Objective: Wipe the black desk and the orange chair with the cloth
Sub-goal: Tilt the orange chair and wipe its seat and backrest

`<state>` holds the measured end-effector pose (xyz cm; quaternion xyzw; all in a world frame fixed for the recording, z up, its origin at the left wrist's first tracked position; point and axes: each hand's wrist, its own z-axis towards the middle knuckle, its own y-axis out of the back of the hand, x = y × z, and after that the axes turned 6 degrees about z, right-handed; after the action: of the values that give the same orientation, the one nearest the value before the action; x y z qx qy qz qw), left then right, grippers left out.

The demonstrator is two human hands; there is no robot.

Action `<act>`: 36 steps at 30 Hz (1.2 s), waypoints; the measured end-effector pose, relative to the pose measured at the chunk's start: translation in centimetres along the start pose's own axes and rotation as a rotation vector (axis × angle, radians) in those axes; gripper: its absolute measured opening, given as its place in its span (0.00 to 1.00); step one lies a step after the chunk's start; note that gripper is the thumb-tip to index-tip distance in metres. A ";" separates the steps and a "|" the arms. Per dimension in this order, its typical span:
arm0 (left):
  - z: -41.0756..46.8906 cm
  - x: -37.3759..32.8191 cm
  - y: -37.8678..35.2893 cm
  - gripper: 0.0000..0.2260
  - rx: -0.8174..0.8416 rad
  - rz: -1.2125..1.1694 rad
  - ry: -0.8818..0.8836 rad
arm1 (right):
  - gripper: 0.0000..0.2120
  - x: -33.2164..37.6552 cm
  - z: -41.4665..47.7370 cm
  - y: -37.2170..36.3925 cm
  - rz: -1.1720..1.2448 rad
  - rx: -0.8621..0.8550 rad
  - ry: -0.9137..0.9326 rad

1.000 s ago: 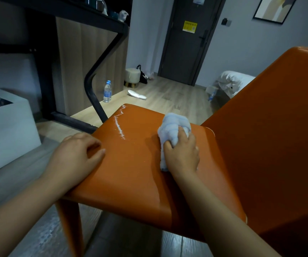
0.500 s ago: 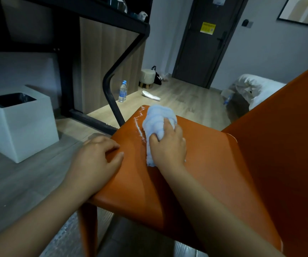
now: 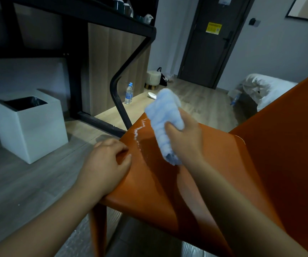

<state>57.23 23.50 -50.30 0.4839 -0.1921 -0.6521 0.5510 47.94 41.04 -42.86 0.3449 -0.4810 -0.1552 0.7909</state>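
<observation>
Landmark: orange chair (image 3: pixel 195 182), smooth glossy seat with rounded corners; flat backrest rises at the right.
Cloth: pale blue cloth (image 3: pixel 165 119), soft ribbed terry, bunched into a long wad; it sits over the far left part of the chair seat, its lower end at the seat surface.
Right hand: right hand (image 3: pixel 184 134) grips the cloth, fingers curled tight around the wad.
Left hand: left hand (image 3: pixel 106 164) holds the chair's left seat edge, fingers bent over the rim, thumb on top.
Seat surface: a thin wet streak (image 3: pixel 138 134) glistens near the far left edge, just left of the cloth.
Black desk: black desk (image 3: pixel 112 17), matte metal frame; its angled leg meets the floor beyond the chair's far left corner.
Bin: white bin (image 3: pixel 32 130), square, dark liner, well left of the chair.
Open room: bare wood-grain floor (image 3: pixel 23 182) between the bin and the chair.
</observation>
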 end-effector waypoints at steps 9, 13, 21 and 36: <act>-0.1 -1.3 1.1 0.16 0.091 0.117 -0.118 | 0.11 -4.2 -8.0 7.4 -0.034 -0.426 0.016; -0.3 -2.7 1.9 0.17 0.095 0.083 -0.189 | 0.08 -5.7 -10.3 8.8 -0.213 -0.536 -0.068; -2.2 -4.8 1.2 0.17 0.126 0.026 -0.252 | 0.24 -7.5 -15.1 8.0 -0.374 -0.470 -0.496; -3.2 -4.2 0.5 0.17 0.092 0.033 -0.213 | 0.31 -6.9 -15.5 5.6 -0.349 -0.470 -0.483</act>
<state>59.87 28.07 -49.61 0.4332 -0.2872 -0.6812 0.5155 57.52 55.17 -48.09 0.1844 -0.5388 -0.4707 0.6739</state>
